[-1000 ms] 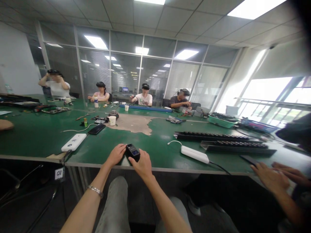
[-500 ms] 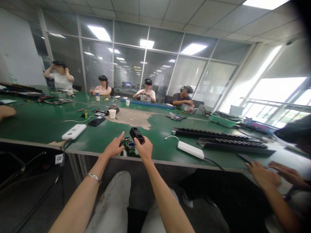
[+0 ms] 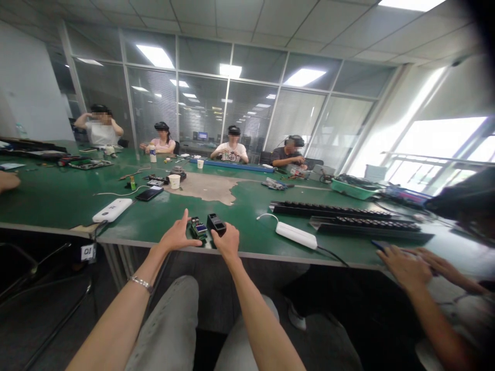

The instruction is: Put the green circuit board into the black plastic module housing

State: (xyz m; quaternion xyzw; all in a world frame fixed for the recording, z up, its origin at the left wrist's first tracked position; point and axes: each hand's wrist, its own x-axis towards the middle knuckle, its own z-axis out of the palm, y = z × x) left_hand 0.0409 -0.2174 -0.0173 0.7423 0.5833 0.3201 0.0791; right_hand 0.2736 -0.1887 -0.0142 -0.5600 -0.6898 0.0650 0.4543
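Note:
On the near edge of the green table [image 3: 247, 245], a small green circuit board [image 3: 198, 230] with a little screen lies between my hands. My left hand [image 3: 176, 234] is just left of the board, thumb and index finger spread apart, with nothing in its grasp. My right hand [image 3: 228, 240] grips a black rectangular device [image 3: 216, 224] by its near right side. The device is close to the board's right side, low over or on the tabletop; contact with the table cannot be made out.
White power strips [image 3: 296, 235] [image 3: 112, 210] lie on both sides. Beyond are a black phone [image 3: 150, 194], a paper cup [image 3: 174, 181] and long black rails [image 3: 332, 210]. A neighbour's hands [image 3: 406, 265] work at the right edge; several people sit across the table.
My right hand has lowered the black device toward the tabletop beside the board. The thumb of my left hand has spread further from its index finger. The view has shifted slightly.

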